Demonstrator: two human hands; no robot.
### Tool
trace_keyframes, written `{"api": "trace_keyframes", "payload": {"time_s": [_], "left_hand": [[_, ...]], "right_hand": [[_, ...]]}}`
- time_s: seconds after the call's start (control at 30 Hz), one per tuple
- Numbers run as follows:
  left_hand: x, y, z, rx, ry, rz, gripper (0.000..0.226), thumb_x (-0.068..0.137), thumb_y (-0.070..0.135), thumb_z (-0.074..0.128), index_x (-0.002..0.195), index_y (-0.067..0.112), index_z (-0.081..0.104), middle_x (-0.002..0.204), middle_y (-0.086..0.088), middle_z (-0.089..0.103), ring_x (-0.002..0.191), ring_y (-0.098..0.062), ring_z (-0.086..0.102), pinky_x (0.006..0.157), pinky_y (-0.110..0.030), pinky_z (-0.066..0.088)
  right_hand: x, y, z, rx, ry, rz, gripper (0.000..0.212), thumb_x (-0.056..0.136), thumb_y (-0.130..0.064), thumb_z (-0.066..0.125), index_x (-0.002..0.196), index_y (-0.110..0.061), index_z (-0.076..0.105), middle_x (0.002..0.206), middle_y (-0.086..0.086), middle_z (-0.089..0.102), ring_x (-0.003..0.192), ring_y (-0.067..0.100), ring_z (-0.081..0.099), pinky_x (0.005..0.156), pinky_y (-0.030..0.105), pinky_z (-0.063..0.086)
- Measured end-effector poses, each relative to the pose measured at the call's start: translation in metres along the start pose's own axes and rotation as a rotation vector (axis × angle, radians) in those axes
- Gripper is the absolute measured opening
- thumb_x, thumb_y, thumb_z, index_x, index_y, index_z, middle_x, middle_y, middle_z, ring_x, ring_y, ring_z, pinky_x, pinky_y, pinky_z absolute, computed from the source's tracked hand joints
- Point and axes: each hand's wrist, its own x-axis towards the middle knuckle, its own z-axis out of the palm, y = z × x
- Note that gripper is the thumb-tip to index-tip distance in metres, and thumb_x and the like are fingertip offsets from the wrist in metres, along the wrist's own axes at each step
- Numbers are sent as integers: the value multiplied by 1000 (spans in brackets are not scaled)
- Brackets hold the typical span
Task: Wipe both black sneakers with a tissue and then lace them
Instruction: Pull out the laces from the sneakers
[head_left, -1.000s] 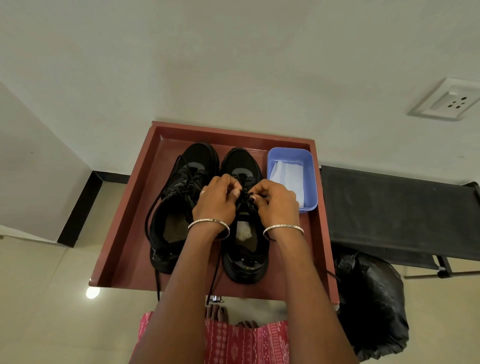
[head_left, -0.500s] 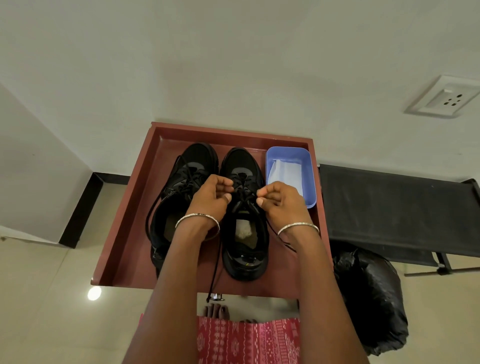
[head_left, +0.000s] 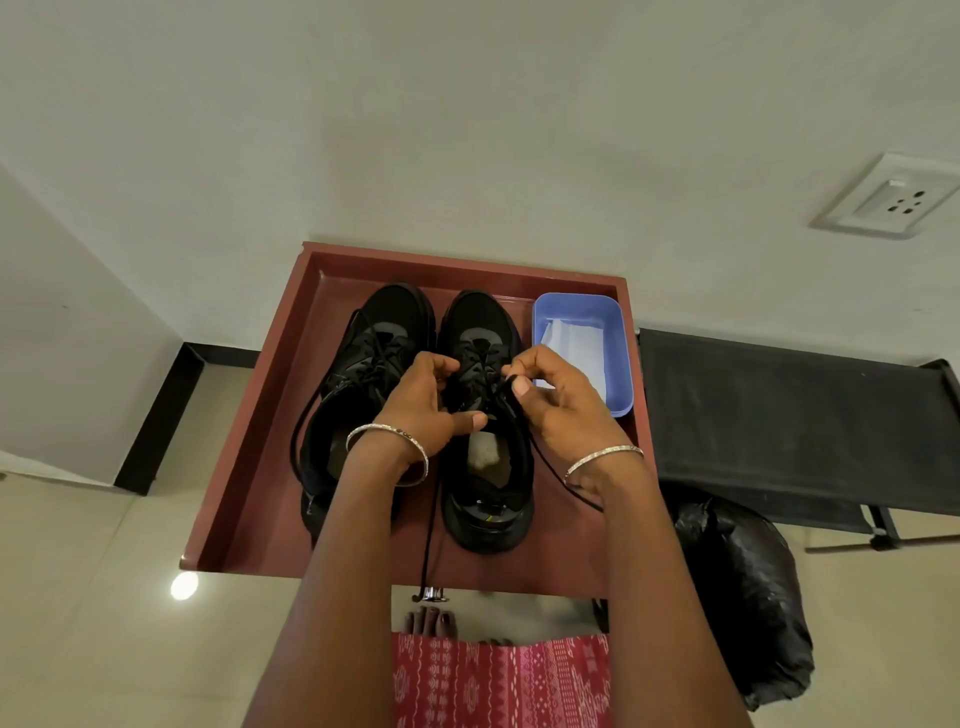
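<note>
- The left hand (head_left: 426, 400) and right hand (head_left: 556, 410) hover close together but not touching over the lacing of the right-hand sneaker (head_left: 483, 322); the right hand pinches the black lace (head_left: 558, 480) between thumb and forefinger; the left hand's fingers curl round the lace on the other side, thumb stretched out
- One strand runs from under the right wrist toward 5 o'clock; another hangs from below the left hand toward 6 o'clock, over the counter's near edge
- Both sneakers stand side by side on the reddish counter (head_left: 249, 467), long axes from 6 to 12 o'clock, toes at 12, heels toward the person; the left-hand sneaker (head_left: 384, 322) sits just beside its mate at 9 o'clock, its laces loose
- A white wad (head_left: 483, 449) lies inside the right-hand sneaker
- At 2 o'clock from the hands, a blue tub (head_left: 621, 353) holds a white tissue (head_left: 571, 338)
- Beyond the counter at 3 o'clock, a black cot (head_left: 779, 415); at 4 o'clock, a black bag (head_left: 743, 587) on the floor
- The forearms cover the left-hand sneaker's heel; the eyelets beneath the fingers are hard to make out
</note>
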Motion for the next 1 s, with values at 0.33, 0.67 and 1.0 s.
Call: {"api": "trace_keyframes", "payload": {"time_s": [0.33, 0.67, 1.0], "left_hand": [[1, 0, 1, -20, 30, -24, 70, 72, 13, 89, 126, 20, 46, 139, -2, 48, 135, -18, 43, 113, -45, 41], [2, 3, 7, 25, 76, -22, 80, 65, 13, 92, 130, 15, 46, 135, -3, 52, 128, -21, 51, 107, -39, 47], [3, 2, 8, 165, 199, 170, 21, 87, 9, 72, 91, 30, 72, 107, 1, 68, 104, -15, 65, 98, -42, 52]], "right_hand": [[10, 9, 12, -291, 145, -25, 10, 91, -10, 69, 88, -19, 68, 82, -10, 67, 81, 7, 64, 77, 23, 53], [8, 6, 22, -253, 161, -8, 14, 99, -13, 53, 94, -25, 56, 89, -4, 62, 82, 19, 59, 79, 50, 56], [13, 9, 18, -137, 242, 157, 19, 94, -1, 61, 97, -16, 71, 94, -4, 71, 90, 7, 64, 89, 30, 56]]}}
